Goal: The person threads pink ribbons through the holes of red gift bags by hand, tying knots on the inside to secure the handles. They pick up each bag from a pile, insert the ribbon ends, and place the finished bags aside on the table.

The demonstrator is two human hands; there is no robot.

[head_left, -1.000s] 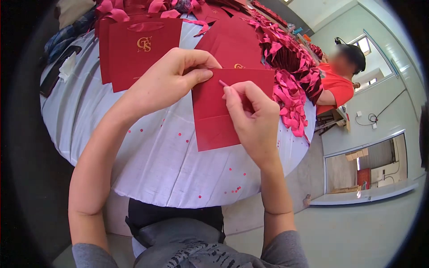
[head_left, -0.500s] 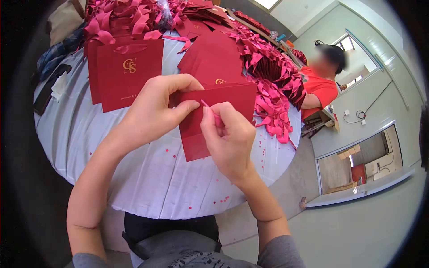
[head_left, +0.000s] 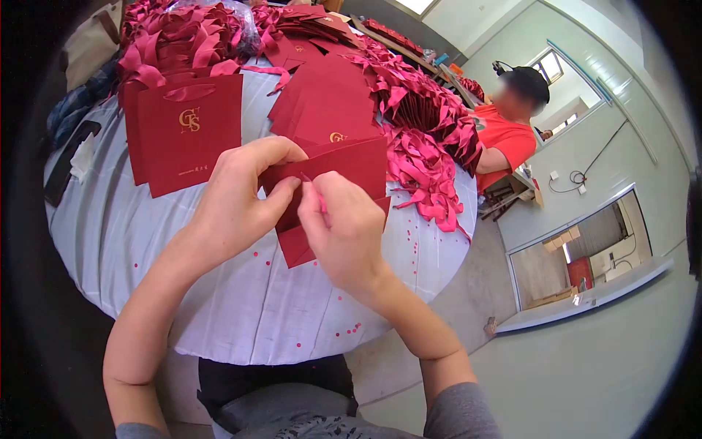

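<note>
A dark red paper gift bag (head_left: pixel 351 164) is held up over the table, tilted, in front of me. My left hand (head_left: pixel 245 186) pinches its upper left edge, with the thumb on the near face and the fingers behind. Close beside that thumb, my right hand (head_left: pixel 344 223) is closed on a pink ribbon (head_left: pixel 322 201), whose tip pokes up at the bag's face near the top edge. Whether the ribbon passes through a hole there is hidden by my fingers.
Finished-looking red bags with gold lettering (head_left: pixel 186 135) lie at the left. More bags (head_left: pixel 329 95) and heaps of pink ribbon (head_left: pixel 428 175) cover the far side. A phone (head_left: pixel 69 164) and tissue (head_left: pixel 82 157) lie at the left edge. A person in red (head_left: pixel 504 139) is at the right.
The whole view has shifted, so the table contents appear a little further left. Both hands stay at the bag's upper edge, with the ribbon tip still between them.
</note>
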